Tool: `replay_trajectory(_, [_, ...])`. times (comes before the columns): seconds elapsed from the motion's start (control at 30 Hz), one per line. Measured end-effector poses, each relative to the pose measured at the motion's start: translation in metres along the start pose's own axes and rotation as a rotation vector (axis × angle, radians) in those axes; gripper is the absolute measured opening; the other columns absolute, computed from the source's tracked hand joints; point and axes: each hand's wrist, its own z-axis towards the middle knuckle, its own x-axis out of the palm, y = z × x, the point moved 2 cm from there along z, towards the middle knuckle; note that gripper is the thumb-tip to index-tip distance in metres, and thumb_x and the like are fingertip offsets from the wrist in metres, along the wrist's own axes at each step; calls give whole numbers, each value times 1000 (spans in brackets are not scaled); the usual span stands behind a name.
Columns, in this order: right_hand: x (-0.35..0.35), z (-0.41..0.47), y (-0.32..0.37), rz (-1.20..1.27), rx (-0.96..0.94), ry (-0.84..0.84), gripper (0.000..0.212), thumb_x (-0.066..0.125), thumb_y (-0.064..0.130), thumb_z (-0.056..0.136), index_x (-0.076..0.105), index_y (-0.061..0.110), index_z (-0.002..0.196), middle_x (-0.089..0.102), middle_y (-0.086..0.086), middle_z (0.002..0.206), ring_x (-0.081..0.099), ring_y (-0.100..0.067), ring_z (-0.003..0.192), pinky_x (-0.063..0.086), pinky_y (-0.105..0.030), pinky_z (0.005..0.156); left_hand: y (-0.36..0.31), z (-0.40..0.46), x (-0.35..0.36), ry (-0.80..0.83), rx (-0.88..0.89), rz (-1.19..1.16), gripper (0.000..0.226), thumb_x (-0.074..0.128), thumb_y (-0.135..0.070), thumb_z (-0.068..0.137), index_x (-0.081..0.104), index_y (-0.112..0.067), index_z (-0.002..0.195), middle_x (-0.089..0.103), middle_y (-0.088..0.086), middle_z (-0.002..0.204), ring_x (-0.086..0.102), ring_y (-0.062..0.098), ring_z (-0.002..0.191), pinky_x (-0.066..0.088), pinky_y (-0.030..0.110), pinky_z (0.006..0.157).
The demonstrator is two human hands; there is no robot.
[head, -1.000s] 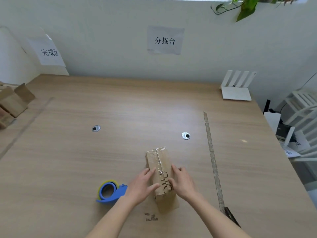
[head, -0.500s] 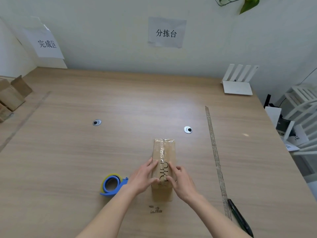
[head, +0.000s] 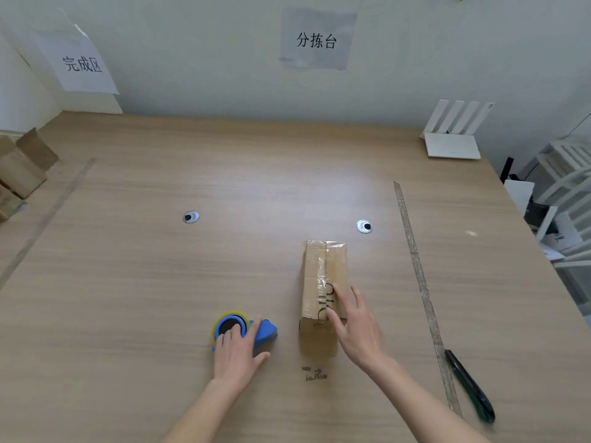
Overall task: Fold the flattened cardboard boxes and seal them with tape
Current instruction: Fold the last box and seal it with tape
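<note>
The surface (head: 160, 282) is showing a light tan wood grain with fine horizontal streaks. The box (head: 323, 282) is looking plain brown, with glossy clear tape running along its seam and dark lettering printed on top. The tape dispenser (head: 262, 334) is showing bright blue, its roll rimmed in yellow. On the right, the knife (head: 473, 391) is appearing dark green and black. Two white paper signs (head: 316, 39) on the pale far wall are bearing black characters

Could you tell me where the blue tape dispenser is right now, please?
In the head view, the blue tape dispenser sits on the wooden table, just left of the cardboard box, with the left hand resting on it.
</note>
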Motion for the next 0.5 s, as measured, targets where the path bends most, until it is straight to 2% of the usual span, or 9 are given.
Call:
replay_trajectory(0.07, [2,-4,1,-11,-8,-41,59,46,56,101,24,47,155,19,-2,166,36,-28,146,44,-43,110,0,-1,2,20,-19,3,80,56,-62,89,15,-44,155,55,2,97,47,23,79,41,34,90])
replay_trajectory(0.13, [2,-8,2,-29,-21,-79,59,46,55,101,25,45,156,18,-3,167,32,-27,149,40,-42,113,1,3,-1,35,-17,-23,70,47,-55,97,10,-46,155,48,1,95,43,22,80,39,32,86])
replay_trajectory(0.2, [1,-12,5,-47,-32,-111,59,47,52,102,27,41,156,18,-3,167,30,-26,149,39,-41,114,4,6,-7,43,-1,-81,62,44,-50,99,18,-42,155,45,1,93,48,23,80,36,32,74])
replay_trajectory(0.33, [-5,-10,24,-60,-135,-122,53,51,39,103,37,30,153,25,3,164,33,-20,147,39,-38,113,9,9,-44,-15,51,-223,57,48,-53,91,34,-44,145,53,-5,95,53,18,84,40,30,67])
replay_trajectory(0.43, [-13,1,52,25,-233,-13,48,52,31,103,43,28,150,35,13,158,42,-11,139,42,-27,105,7,13,-91,-128,192,-265,54,52,-66,80,45,-48,131,57,-17,98,53,9,88,39,25,72])
replay_trajectory(0.5, [-19,8,73,153,-242,103,46,51,30,105,44,29,150,43,12,153,42,-10,139,38,-26,110,5,16,-120,-184,283,-251,56,57,-69,77,49,-48,129,59,-19,103,54,8,94,37,23,78])
